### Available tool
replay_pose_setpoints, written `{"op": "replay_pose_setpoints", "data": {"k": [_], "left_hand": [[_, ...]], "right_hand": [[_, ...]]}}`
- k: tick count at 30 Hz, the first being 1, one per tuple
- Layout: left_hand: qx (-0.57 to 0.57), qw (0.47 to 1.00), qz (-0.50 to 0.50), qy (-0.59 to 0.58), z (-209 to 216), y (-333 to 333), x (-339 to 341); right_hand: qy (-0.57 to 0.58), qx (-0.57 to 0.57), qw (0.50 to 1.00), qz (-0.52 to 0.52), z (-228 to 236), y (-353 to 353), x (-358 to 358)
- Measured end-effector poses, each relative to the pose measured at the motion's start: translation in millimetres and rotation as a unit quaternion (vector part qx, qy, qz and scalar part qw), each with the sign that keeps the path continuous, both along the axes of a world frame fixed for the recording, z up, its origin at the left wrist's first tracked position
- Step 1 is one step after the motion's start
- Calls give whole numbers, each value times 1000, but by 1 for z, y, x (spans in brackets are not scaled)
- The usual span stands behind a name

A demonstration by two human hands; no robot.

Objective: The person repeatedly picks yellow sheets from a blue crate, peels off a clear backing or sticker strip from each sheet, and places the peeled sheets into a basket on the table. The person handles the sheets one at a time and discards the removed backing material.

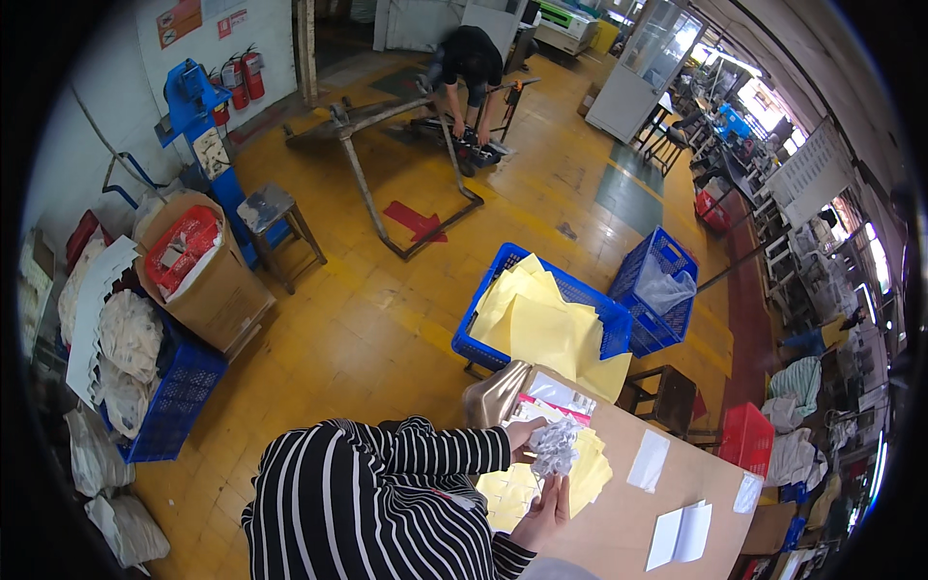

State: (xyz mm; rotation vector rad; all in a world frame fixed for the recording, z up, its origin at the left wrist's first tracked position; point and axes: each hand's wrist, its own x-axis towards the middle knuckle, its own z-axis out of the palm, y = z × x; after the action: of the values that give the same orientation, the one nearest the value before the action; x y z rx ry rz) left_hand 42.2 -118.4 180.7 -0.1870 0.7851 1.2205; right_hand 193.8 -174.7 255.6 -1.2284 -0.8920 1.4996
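top [338, 503]: blk w/ wht stripes | slvs [445, 450]: lg, striped | hands [547, 508]: bare

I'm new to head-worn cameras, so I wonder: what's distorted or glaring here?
Head view: dark curved border, straight lines bowed toward the right; head view: bright windows washed out at upper right; head view: pale sheen on the yellow floor.

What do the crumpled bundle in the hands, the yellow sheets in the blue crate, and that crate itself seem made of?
Crumpled bundle: perhaps thin paper or plastic, finish unclear; creases fit either. Yellow sheets: probably paper or thin card, matte, with crisp edges. Blue crate: likely moulded plastic, slightly glossy, with perforated walls.
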Motion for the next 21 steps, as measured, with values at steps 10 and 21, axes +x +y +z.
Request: {"op": "replay_pose_setpoints", "data": {"k": [10, 21], "left_hand": [[171, 982, 35, 74, 27, 18, -49], [371, 759, -348, 406, 47, -8, 22]], "right_hand": [[-147, 85, 975, -143, 12, 6, 44], [-196, 136, 971, -15, 7, 19, 11]]}}
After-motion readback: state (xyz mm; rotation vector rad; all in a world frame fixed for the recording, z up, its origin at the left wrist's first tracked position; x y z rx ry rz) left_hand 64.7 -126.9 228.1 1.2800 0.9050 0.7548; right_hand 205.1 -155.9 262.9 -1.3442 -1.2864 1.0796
